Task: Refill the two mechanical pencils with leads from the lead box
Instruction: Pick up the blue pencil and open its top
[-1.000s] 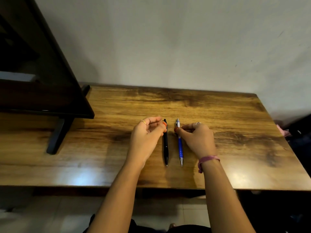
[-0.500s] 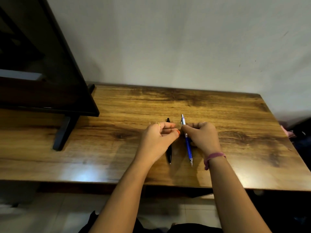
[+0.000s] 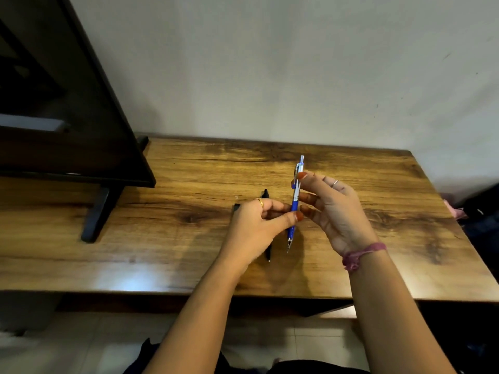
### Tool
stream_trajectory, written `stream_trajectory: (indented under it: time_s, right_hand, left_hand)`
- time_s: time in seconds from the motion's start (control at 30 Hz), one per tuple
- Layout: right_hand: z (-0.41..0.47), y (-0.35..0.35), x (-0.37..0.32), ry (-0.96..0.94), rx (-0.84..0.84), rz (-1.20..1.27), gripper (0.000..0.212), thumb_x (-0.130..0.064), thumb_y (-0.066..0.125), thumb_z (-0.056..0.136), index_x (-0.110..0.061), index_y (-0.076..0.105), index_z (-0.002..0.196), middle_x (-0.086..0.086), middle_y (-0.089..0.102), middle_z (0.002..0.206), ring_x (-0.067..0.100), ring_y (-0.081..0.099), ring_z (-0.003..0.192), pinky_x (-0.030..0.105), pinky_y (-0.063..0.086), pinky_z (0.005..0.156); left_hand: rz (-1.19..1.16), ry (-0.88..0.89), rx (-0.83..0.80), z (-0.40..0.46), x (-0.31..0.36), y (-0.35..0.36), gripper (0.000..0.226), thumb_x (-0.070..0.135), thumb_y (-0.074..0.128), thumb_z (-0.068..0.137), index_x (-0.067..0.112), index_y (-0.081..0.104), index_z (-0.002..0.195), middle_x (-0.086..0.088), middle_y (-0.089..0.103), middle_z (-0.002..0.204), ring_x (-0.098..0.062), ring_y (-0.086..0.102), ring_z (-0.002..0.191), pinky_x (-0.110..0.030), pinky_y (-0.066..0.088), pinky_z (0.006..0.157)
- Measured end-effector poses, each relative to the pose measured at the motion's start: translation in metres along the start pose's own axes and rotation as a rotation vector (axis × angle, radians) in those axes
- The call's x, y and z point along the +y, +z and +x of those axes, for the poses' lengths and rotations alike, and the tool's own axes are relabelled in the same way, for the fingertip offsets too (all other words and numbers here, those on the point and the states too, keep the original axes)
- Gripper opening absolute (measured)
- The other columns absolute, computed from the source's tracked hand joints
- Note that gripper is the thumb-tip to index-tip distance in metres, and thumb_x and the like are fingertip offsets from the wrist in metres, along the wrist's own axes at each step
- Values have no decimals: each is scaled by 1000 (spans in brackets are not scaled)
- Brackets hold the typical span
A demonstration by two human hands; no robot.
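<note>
Blue mechanical pencil [image 3: 294, 209]: I see it lifted above the table [image 3: 378, 265], nearly upright, tip down, clip end toward the wall. The right hand [image 3: 334, 211] holds it by the upper barrel, thumb tip near the clip and the other fingers [image 3: 310, 197] curled against the barrel from the right. The left hand [image 3: 253, 228] meets it lower down; its thumb [image 3: 293, 217] presses the blue grip section from the left, with the curled fingers closing in behind.

Black mechanical pencil [image 3: 266, 195]: lying flat on the table, lengthwise toward the wall, mostly hidden under the left hand; only its far end and its near tip show.

A small dark object [image 3: 236, 207] pokes out past the left knuckles. It may be the lead box, but I cannot tell from this angle, nor whether the hand touches it.

Outward: a gold ring on the left hand, a silver ring on the right, a pink wristband [image 3: 361, 255] on the right wrist. A dark monitor [image 3: 67, 117] on a stand occupies the left end of the wooden table, against a plain pale wall.
</note>
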State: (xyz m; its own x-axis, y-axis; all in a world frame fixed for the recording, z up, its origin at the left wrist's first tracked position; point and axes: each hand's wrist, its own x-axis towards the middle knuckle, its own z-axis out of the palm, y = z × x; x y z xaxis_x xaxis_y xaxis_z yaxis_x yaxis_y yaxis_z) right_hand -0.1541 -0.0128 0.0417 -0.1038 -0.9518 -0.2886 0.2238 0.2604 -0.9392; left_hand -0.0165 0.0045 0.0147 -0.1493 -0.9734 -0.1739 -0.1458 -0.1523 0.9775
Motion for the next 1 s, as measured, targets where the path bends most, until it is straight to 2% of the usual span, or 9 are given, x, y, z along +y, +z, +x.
stream_trajectory:
  time_s: [0.1,0.23,0.3,0.5,0.63,1.0]
  right_hand:
    - [1,2,-4,-19,32,97,13,-23,69,84,-15,69,94,-4,70,79,10,59,69,25,48,64]
    - [-1,3,-6,-44,73,136,2,-19,68,85,-17,69,86,-5,68,74,9,57,66,24,46,63]
    - [-1,3,-6,-61,92,147,4,-15,66,86,-17,69,84,-6,67,71,9,57,65,24,46,63]
    - [0,4,-6,-89,72,221,11,-8,56,92,-12,66,90,-1,70,73,12,66,73,21,53,61]
    - [1,4,-5,-58,47,267,14,-11,53,94,-14,66,90,0,69,80,10,68,73,21,52,63]
    - [2,1,-4,125,-8,505,17,-11,50,95,-13,67,93,-1,66,77,9,64,67,17,50,57]
  left_hand:
    - [5,6,-26,-2,0,1,11,16,75,80,24,71,86,3,74,83,-8,70,80,-24,57,74]
    - [15,17,-48,-5,1,2,12,15,74,80,23,71,88,1,73,85,-8,69,80,-23,57,74]
    - [8,6,-49,-6,2,3,11,16,75,80,23,70,87,-1,72,85,-8,67,78,-22,56,73]
    - [-18,-34,-54,-7,4,7,12,16,75,79,22,70,88,-3,72,86,-9,66,76,-18,55,69]
    - [-1,-37,-38,-7,3,7,13,16,75,79,20,71,91,-4,73,87,-10,68,79,-21,56,73]
    - [-23,-49,-56,-9,5,10,14,14,75,80,25,69,84,-1,74,83,-11,70,78,-21,57,73]
